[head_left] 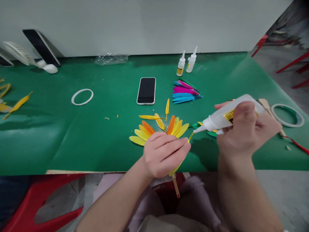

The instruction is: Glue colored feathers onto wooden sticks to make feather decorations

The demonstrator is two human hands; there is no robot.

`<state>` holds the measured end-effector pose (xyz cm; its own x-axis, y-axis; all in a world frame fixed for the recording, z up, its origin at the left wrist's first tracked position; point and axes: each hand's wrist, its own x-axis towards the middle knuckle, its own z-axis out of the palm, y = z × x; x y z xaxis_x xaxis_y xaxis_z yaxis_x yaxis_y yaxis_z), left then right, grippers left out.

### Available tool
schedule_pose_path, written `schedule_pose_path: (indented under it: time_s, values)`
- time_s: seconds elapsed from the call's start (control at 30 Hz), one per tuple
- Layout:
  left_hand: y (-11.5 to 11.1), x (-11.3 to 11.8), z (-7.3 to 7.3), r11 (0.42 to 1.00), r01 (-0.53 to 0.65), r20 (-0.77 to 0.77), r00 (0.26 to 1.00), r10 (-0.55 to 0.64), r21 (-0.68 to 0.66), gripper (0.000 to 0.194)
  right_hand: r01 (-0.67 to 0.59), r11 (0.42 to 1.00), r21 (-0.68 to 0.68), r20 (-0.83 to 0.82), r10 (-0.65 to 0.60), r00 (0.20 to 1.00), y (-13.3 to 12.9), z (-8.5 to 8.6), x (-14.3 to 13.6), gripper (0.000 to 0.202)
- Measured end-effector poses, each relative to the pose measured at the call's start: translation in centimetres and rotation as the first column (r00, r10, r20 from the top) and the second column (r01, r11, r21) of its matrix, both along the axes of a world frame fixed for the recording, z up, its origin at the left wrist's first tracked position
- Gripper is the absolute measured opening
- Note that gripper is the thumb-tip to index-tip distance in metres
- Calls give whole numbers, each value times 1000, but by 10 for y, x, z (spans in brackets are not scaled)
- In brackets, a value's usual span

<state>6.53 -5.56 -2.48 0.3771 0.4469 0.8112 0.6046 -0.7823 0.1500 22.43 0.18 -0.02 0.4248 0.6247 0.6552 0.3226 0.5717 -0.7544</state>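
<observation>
Head view: right hand (248,132) grips bottle (221,117) tilted, seemingly to bring nozzle (200,128) to yellow feather (190,137) pinched in left hand (166,153).

bare hands (166,154), bare forearms (116,198), dusky mauve trousers (147,206), greyish-beige top (158,224)

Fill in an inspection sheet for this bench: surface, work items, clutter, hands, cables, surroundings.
Surface: green table, small scraps on it.
Work items: yellow-and-orange feather fan, its wooden handle jutting past the edge; pink and blue feathers piled; two small bottles upright.
Clutter: phone lying flat; white ring; plastic wrap.
Left hand: over the feather fan, slim yellow piece at its fingertips.
Right hand: grips squeeze bottle, nozzle towards the slim yellow piece; contact unclear.
Cables: nothing seen.
Surroundings: red chair lower left, pale panel behind.
</observation>
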Motion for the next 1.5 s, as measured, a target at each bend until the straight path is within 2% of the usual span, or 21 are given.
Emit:
schedule_pose_path:
  time_s: [0.33,0.67,0.83,0.97,1.13,1.4,1.5]
  values:
    - [0,0,-2,1000,12,8,1000,-12,-14,9,-1,1000,18,-51,2,999,5,-2,3,35]
    - [-1,0,-1,1000,10,4,1000,-10,-16,10,-17,996,-93,-83,10,996,5,-4,5,35]
    - [-1,0,-2,1000,4,7,1000,-4,-13,9,-21,995,-103,-126,8,992,6,-4,3,34]
    - [-1,0,-1,1000,-3,-4,1000,3,-12,9,-89,984,-156,-192,58,980,8,-2,6,40]
    - [0,0,-1,1000,12,-12,1000,-12,9,9,-199,960,-195,-326,128,937,12,-3,13,37]
    - [1,1,0,1000,6,-21,1000,-6,9,10,-307,892,-333,-296,211,932,11,-12,13,39]
    - [1,1,0,1000,3,-16,1000,-3,9,10,-308,900,-309,-312,210,927,12,-11,14,41]
